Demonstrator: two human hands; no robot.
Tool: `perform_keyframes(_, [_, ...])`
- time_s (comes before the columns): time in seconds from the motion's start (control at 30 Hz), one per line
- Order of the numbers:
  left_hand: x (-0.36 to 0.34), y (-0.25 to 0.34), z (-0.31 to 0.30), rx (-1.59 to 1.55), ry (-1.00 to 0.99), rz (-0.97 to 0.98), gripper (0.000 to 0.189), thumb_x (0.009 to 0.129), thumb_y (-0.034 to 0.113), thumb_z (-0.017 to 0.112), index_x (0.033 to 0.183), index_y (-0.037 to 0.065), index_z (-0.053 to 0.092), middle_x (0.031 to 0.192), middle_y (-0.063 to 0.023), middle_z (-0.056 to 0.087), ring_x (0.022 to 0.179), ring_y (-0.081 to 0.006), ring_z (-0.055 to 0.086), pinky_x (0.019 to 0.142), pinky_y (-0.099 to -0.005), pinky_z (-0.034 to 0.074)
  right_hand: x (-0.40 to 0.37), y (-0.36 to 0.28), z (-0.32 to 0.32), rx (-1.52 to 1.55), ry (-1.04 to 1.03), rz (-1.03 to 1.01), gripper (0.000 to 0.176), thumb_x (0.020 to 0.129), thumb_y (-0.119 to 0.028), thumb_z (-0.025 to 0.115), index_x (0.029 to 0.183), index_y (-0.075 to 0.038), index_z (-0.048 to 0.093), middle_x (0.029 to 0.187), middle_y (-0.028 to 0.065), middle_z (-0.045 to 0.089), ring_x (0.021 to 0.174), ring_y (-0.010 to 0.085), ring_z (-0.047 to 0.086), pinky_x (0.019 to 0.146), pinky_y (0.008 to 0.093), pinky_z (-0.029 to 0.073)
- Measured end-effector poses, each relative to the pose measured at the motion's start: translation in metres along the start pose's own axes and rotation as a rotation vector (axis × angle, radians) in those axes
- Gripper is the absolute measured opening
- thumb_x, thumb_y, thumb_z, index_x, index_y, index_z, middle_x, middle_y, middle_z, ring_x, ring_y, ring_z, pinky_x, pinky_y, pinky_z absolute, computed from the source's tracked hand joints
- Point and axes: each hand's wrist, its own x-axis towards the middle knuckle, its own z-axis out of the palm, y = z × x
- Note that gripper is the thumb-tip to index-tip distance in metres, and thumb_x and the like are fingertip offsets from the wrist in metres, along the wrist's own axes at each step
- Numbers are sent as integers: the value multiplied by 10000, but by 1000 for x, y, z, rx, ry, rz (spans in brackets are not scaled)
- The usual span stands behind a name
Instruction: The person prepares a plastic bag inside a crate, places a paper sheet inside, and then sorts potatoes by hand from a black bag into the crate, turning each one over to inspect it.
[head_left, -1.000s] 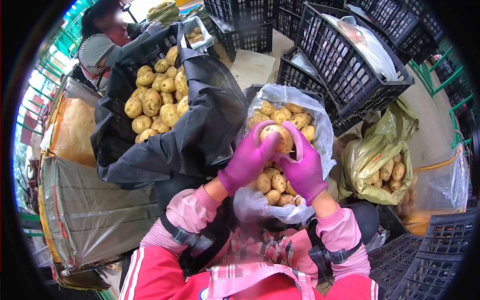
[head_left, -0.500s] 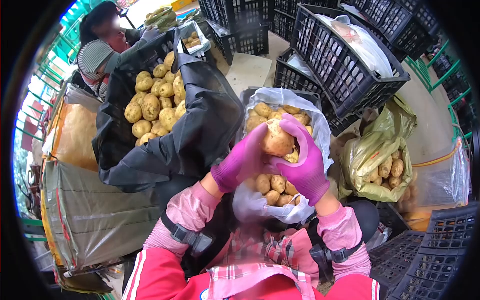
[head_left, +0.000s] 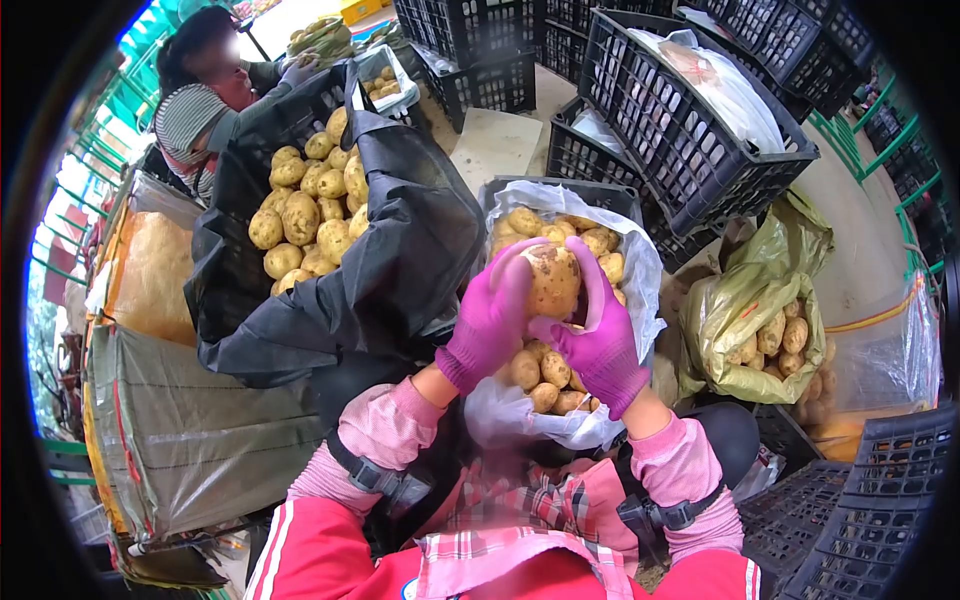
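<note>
One black-lined crate (head_left: 400, 220) is standing at my left. My left hand (head_left: 493, 315) is cupping one potato (head_left: 553, 283), which is resting between both hands; my right hand (head_left: 602, 345) is curving around its right side, above one white-lined crate (head_left: 643, 290). One olive sack (head_left: 712, 320) is sitting farther right.

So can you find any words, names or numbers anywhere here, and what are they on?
No readable words or numbers.
Badge on the red jacket: too small and cut off to read.
White bag in the black crate: reddish marks, too blurred to read.
</note>
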Motion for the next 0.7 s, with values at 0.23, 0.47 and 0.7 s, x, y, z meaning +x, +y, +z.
perform_keyframes(0.23, [6,16,-19,51,-230,-135,534,1068,432,338,1449,69,428,1345,-91,549,1143,-176,607,950,-327,520,2,-8,0,-139,16,-152,885,855,-295,786,1519,-19,272,1490,164,400,1385,244,398,1125,357,362])
perform_keyframes(0.47, [-7,7,-2,-206,-269,-87,721,996,435,557,1555,99,249,1518,-91,374,1329,-186,456,1021,-339,480,8,-10,-4,-138,125,-49,734,934,-377,687,1457,18,355,1443,198,446,1369,270,419,1123,364,342])
perform_keyframes(0.7, [-5,-3,4,114,-198,205,720,950,182,647,1535,16,261,1552,-128,340,1436,-236,326,1172,-364,260,9,-11,-1,-163,198,-153,659,972,-355,636,1428,53,391,1432,207,473,1366,279,437,1132,370,333])
